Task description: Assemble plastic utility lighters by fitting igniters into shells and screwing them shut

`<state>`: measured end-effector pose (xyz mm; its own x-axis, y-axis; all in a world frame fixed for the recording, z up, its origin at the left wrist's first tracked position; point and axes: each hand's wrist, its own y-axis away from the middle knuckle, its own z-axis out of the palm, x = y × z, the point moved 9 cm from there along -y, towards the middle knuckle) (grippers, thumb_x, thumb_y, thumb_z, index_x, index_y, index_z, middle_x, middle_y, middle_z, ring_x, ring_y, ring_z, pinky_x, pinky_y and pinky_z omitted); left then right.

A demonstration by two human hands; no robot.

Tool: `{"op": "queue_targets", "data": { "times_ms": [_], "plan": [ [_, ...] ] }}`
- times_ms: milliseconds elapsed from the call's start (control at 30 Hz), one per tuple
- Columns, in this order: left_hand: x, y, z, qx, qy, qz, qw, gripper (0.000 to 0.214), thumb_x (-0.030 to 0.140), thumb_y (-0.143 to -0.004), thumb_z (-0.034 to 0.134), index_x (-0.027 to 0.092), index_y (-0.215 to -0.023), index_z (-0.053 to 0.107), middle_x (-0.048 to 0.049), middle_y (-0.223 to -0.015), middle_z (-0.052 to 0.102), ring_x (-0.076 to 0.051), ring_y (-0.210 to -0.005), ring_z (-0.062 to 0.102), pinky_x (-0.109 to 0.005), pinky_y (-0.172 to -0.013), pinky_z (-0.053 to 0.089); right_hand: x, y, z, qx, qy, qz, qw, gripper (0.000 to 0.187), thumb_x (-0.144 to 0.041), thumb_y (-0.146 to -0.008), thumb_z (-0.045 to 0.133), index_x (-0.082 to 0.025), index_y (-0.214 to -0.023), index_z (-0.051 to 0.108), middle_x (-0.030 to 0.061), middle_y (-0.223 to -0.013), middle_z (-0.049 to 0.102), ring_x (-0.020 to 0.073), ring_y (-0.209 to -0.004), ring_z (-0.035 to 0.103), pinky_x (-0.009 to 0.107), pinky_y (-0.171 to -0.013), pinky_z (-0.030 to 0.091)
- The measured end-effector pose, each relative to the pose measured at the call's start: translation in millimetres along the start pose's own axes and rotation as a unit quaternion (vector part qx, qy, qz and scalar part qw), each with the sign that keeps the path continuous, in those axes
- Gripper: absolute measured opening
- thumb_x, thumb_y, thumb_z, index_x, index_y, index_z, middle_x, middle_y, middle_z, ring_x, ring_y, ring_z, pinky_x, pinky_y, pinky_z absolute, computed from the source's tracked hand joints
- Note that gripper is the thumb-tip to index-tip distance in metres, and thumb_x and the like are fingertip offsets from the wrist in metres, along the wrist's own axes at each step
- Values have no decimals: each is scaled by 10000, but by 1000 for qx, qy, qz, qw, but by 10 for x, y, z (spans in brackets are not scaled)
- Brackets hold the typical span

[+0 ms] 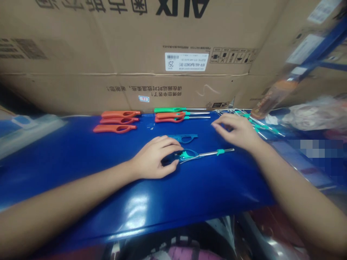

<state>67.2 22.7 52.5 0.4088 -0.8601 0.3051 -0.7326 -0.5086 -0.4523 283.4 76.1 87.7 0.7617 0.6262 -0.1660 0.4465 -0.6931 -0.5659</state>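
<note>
Rows of lighter parts (166, 116) suggest a workshop.

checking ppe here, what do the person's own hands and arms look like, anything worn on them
The left hand and right hand are gloveless, and the left forearm and right forearm are bare, with no sleeve, watch or bracelet visible. Blur hides finer detail.

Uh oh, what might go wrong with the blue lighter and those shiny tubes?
The thin wire along the blue lighter lies close to the left hand, so it might snag. The green-fitted metal tubes lie crisscrossed near the right hand, so a bump might tangle them.
</note>
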Motion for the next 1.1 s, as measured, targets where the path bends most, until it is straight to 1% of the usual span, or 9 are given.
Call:
{"op": "queue_targets", "data": {
  "times_ms": [67,167,233,300,400,533,700,867,1100],
  "plan": [
    [49,20,7,-17,-23,44,999,380,286,-883,629,191,-1250,659,-91,-1240,705,-254,-1092,658,-423,-948,518,552,40,-136,41,57,113,991,213,-300,-885,591,-199,-1000,738,78,-912,713,210,-723,639,357,-730,527],
    [121,48,7,-15,-37,95,995,383,225,-872,609,204,-1250,664,-80,-1254,718,-248,-1102,668,-406,-944,541,1312,230,-242,27,140,272,952,274,-189,-766,579,-159,-972,757,123,-910,700,268,-817,653,410,-821,529],
    [164,64,0,-9,-45,116,992,372,181,-859,588,206,-1220,680,-74,-1248,726,-244,-1095,676,-398,-944,554,1667,384,-252,-14,163,348,923,339,-153,-720,578,-147,-1002,765,142,-934,699,294,-866,654,420,-839,527],
    [190,77,-8,-6,-58,128,990,370,165,-852,581,205,-1203,689,-72,-1238,733,-245,-1084,685,-395,-932,568,1854,487,-268,-33,172,383,907,374,-144,-696,592,-158,-1025,771,139,-935,692,306,-883,653,431,-836,530],
    [185,94,-25,-8,-73,139,988,360,181,-852,588,203,-1197,692,-73,-1223,740,-241,-1071,698,-381,-921,582,1927,538,-275,-32,179,390,903,366,-169,-712,608,-186,-1036,779,135,-949,672,328,-943,641,473,-884,519],
    [108,91,-34,-17,-69,134,988,327,230,-861,618,208,-1178,697,-74,-1216,741,-236,-1059,704,-364,-926,577,1901,534,-170,-32,179,372,910,324,-240,-790,600,-215,-1056,783,155,-1113,623,363,-1125,570,524,-1004,451],
    [19,64,5,-30,-51,111,992,293,248,-884,632,221,-1168,699,-57,-1112,762,-215,-990,710,-336,-885,566,1897,542,1,-45,169,366,914,281,-268,-801,631,-226,-1037,778,162,-1205,570,399,-1197,509,561,-1025,428],
    [-21,58,10,-25,-29,96,995,279,232,-907,618,212,-1174,696,-60,-1102,756,-204,-982,701,-333,-887,562,1897,542,23,-38,166,373,912,393,-321,-857,597,-216,-1218,714,179,-1293,530,413,-1253,473,564,-1028,427],
    [-21,53,-1,-14,-10,93,996,291,224,-918,610,202,-1195,694,-82,-1157,746,-211,-1040,708,-343,-932,574,1889,555,83,-54,163,368,914,374,-377,-857,620,-250,-1193,722,168,-1389,493,436,-1306,437,620,-1068,376]
  ]
}}
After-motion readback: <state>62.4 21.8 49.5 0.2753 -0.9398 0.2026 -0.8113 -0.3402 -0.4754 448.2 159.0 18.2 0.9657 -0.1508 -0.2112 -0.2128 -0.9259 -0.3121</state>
